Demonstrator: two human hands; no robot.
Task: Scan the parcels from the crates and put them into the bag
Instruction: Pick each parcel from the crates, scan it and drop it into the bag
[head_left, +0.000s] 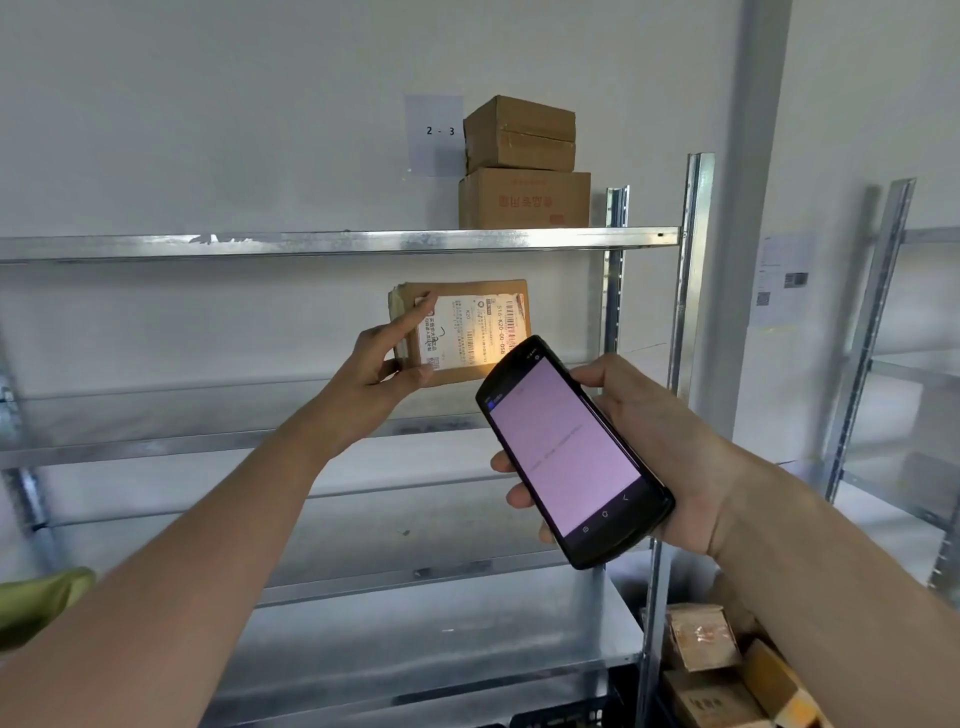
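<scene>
One flat brown cardboard parcel with a white shipping label (462, 332) is held up in front of the galvanised steel shelf rack (337, 244), just under its upper shelf. The left hand (384, 358) pinches the parcel's left edge, fingers on the face and thumb at the lower corner. The right hand (649, 457) wraps round a black handheld scanner with a lit pinkish screen (571, 452), whose light falls on the label's lower right. The parcel looks light and fairly stiff, probably safe to grip by its edges, clear of the barcode.
</scene>
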